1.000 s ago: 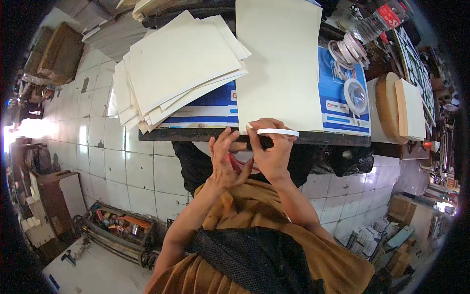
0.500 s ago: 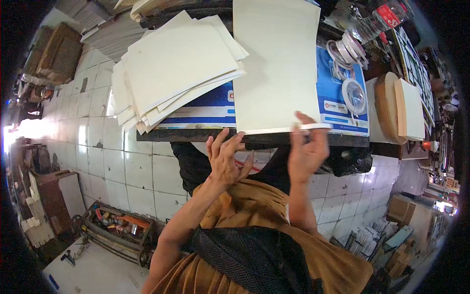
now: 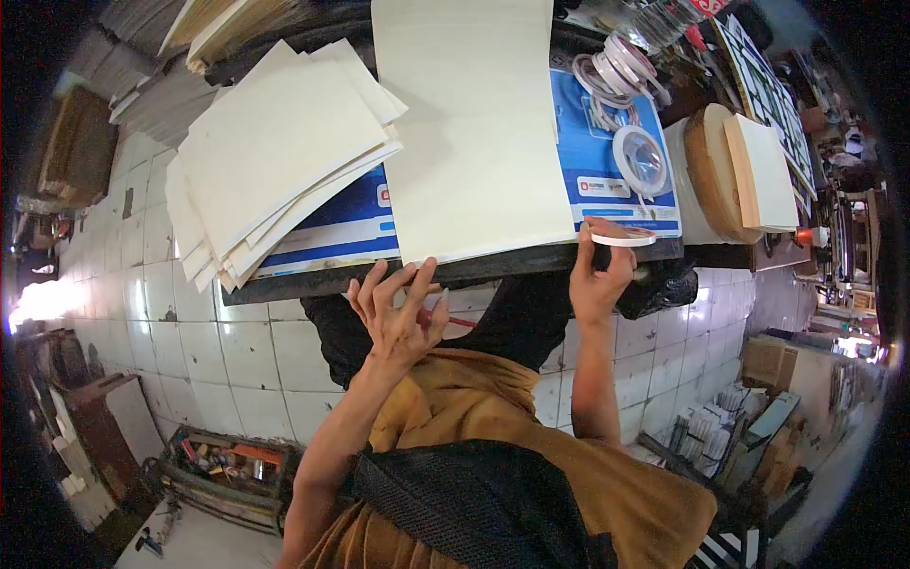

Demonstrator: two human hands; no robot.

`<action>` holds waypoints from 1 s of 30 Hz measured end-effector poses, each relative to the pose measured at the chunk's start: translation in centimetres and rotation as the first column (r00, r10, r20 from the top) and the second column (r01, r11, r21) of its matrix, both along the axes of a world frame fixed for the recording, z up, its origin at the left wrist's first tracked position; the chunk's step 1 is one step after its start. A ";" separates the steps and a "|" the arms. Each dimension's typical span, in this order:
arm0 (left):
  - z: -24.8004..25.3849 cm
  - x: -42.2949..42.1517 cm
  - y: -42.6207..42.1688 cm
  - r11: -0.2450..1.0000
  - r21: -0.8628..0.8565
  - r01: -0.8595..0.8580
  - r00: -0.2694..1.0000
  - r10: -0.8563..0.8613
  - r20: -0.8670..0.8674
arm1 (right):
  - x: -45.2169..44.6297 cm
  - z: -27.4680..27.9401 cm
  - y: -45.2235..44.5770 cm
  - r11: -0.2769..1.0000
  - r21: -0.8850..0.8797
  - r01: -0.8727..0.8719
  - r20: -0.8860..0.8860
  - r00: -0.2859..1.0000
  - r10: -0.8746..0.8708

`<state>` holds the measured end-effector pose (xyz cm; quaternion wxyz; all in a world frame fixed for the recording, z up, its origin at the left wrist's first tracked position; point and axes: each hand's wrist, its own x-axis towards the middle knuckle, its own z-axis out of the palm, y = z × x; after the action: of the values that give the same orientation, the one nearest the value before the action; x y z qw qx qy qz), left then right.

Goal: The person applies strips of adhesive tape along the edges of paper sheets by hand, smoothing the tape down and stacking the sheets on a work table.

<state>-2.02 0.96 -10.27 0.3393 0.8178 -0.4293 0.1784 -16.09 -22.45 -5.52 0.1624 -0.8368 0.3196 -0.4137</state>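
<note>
A large cream sheet (image 3: 474,133) lies on the table, its near edge along the table's front edge. A narrow white strip runs along that near edge. My right hand (image 3: 602,270) grips a thin white tape roll (image 3: 624,239) at the sheet's near right corner. At the near left corner, my left hand (image 3: 393,308) touches the edge with its fingertips, fingers spread. Left of the sheet is a fanned stack of cream sheets (image 3: 284,142).
On the blue printed mat (image 3: 578,156) are a round tape roll (image 3: 641,161) and several stacked rolls (image 3: 621,71). Farther right stand a round wooden block (image 3: 711,175) and a cream pad (image 3: 766,175). A plastic bottle (image 3: 659,24) lies behind.
My right hand has moved rightward with the tape roll along the sheet's near edge to the right corner. My left hand stays near the left corner. The whole view has shifted.
</note>
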 end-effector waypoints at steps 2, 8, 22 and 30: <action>0.0 0.0 -0.1 1.000 -0.003 -0.005 1.000 0.005 0.003 | -0.1 -0.4 0.0 1.000 0.006 0.012 -0.009 1.000 -0.012; 0.1 -0.1 0.0 1.000 0.019 -0.006 1.000 0.006 -0.009 | -0.1 -0.8 -0.2 1.000 -0.013 0.013 -0.021 1.000 -0.013; 8.5 0.5 -4.1 0.976 0.208 0.058 0.979 -0.015 -0.204 | 1.6 1.7 6.0 0.992 0.091 -0.083 -0.076 0.993 0.090; 6.7 -1.7 -8.7 0.916 0.339 0.213 0.968 -0.150 -0.200 | 0.2 1.8 6.1 0.992 0.127 -0.024 -0.037 0.999 0.029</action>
<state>-3.76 -7.73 -3.59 0.2351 0.8346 -0.4982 -0.0056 -15.92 -16.30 -3.69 0.2145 -0.8368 0.3372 -0.3743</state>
